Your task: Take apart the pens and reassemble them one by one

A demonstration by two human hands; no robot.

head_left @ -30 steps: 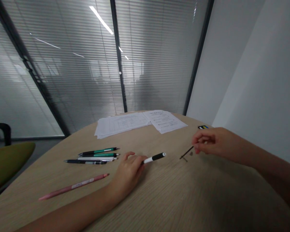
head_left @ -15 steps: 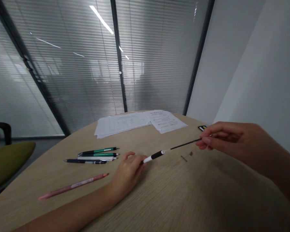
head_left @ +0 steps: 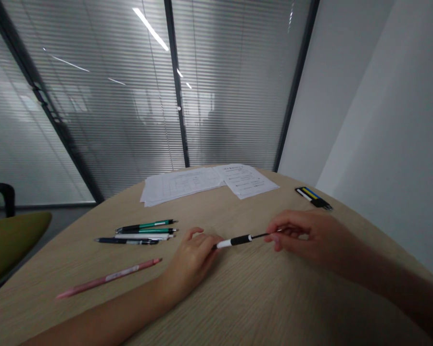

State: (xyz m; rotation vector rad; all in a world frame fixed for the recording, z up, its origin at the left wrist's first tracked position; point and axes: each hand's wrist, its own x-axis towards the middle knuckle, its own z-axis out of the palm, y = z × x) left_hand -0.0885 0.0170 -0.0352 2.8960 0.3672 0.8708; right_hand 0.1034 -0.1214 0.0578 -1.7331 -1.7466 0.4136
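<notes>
My left hand (head_left: 192,254) is closed around the rear of a white pen barrel (head_left: 224,244) with a black grip, low over the table. The barrel's front end points right, toward my right hand (head_left: 306,234). A thin dark pen refill (head_left: 260,235) is pinched between my right thumb and fingers. Only a short stretch of the refill shows, running from the barrel's front opening to my fingertips; its end at the barrel looks to be inside. My right hand hides part of the table behind it.
Several pens (head_left: 144,230) lie side by side at the left, with a pink pen (head_left: 110,277) nearer me. Printed papers (head_left: 187,185) are spread along the far table edge. A dark pack with yellow and blue strips (head_left: 313,197) lies at the right. A green chair (head_left: 18,235) stands left.
My right hand has moved left and down, closer to my left hand. Less of the refill shows outside the barrel. Two small pieces on the table are now hidden; the dark pack is uncovered.
</notes>
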